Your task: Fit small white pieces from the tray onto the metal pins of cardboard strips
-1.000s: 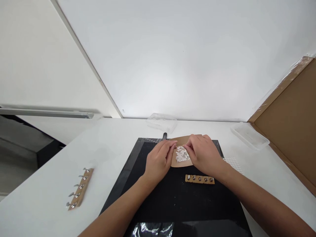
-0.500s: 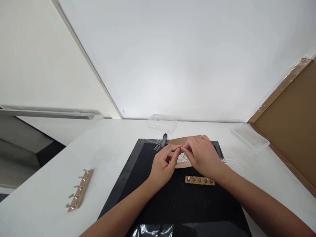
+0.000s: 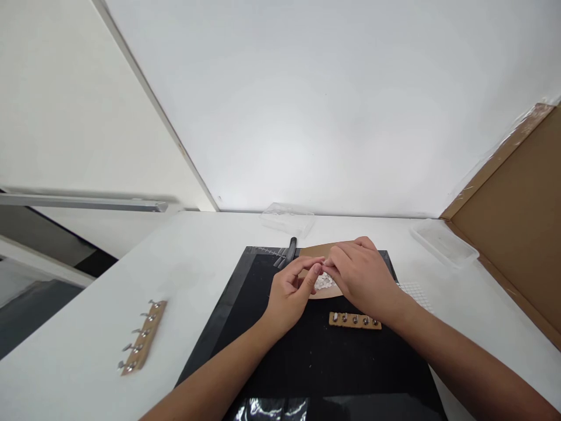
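My left hand [image 3: 290, 293] and my right hand [image 3: 360, 277] meet at their fingertips above a brown sheet [image 3: 312, 251]. Both are pinched together; whatever lies between the fingertips is too small to make out. Under them, a pile of small white pieces [image 3: 324, 282] rests on the sheet, partly covered by my fingers. Just below my right hand, a short tan strip [image 3: 355, 320] with several round metal parts lies on the black mat [image 3: 302, 362]. A white piece sits at the strip's left end.
Another tan strip [image 3: 144, 342] with metal clips lies on the white table at left. A black-handled tool [image 3: 291, 249] is on the mat's back edge. Clear plastic [image 3: 287, 219], a clear tray [image 3: 445, 242] and a white grid sheet [image 3: 416, 295] lie farther out.
The fingers of my right hand have shifted slightly at the pinch, and its knuckles have turned a little. My left hand stays almost where it was. Behind the table at left, the dark opening looks different.
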A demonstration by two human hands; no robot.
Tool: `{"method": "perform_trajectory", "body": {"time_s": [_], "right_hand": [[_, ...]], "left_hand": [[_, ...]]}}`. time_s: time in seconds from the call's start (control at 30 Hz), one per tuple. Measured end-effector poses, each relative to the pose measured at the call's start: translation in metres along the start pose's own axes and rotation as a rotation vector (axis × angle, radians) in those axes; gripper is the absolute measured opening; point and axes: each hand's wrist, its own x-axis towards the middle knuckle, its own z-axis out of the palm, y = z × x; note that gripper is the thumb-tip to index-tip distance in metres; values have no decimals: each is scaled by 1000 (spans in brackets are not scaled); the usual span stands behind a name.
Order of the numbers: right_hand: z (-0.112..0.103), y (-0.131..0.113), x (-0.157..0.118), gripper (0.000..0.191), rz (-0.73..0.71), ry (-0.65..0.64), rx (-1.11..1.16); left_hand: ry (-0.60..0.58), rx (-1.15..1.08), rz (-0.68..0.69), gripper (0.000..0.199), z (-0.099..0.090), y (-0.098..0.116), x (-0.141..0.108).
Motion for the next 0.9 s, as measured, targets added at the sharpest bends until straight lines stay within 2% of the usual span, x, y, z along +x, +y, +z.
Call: {"method": "perform_trajectory", "body": {"time_s": [0.37,0.63,0.9], "right_hand": [[3,3,-1,29,-34,13,15],[-5,9,-2,31,-12,-23,28],[-7,10,-12,25,9,15,152]], "left_hand": [[-61,-116,-93,27,1,5,1],[-92,-108,-131,31,0,3,0],[-91,-110,-207,38,2,8,-2]]}}
